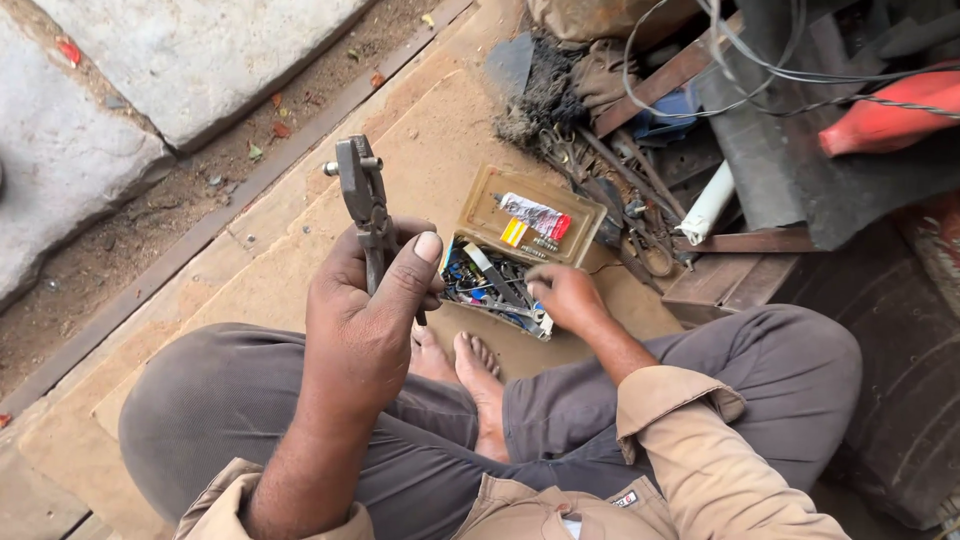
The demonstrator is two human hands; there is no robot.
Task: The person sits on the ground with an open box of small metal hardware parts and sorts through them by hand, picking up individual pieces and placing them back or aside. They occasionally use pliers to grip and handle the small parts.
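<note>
Setting: worn brown board floor (300,250) of a workshop edge, with grey stone slabs (190,60) and dirt at ten o'clock.
Person: seated cross-legged in grey trousers, bare feet (470,375) tucked at the centre.
Left hand: left hand (365,320) raised at the middle of the view, fingers and thumb wrapped tight around the handles of a dark grey metal plier-like tool (362,195), whose head points up toward eleven o'clock.
Right hand: right hand (562,297) at three o'clock of the left hand, fingers curled down into a small open yellowish plastic box (505,255) of small parts; whether it grips anything I cannot tell.
Box: lies on the board just beyond the feet, lid laid back toward one o'clock, holding a red-and-white packet (535,215).
Clutter: rusty scissors and hand tools (620,200), a white tube (708,203) and loose grey wires (760,60) at one to two o'clock.
</note>
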